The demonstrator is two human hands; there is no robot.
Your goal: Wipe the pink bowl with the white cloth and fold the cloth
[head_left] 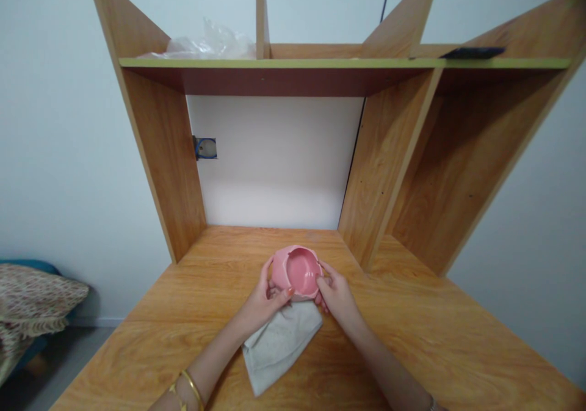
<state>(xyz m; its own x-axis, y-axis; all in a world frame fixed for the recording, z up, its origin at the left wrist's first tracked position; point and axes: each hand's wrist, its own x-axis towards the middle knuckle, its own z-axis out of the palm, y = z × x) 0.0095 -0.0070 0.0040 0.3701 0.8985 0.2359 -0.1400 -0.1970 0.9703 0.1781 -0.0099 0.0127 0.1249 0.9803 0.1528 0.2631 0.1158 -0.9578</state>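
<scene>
From my head view, I have a pink bowl (297, 272) gripped between both hands above the wooden surface (412, 338), tilted so its opening faces me. My left hand (262, 304) clasps its left side, thumb on the near rim; my right hand (336, 295) clamps the right side. A grey cloth (279, 345) lies on the surface just beneath the bowl and my hands. On the shelf (320, 63) above sit a clear plastic bag (206, 44) and a dark flat object (471, 52)
</scene>
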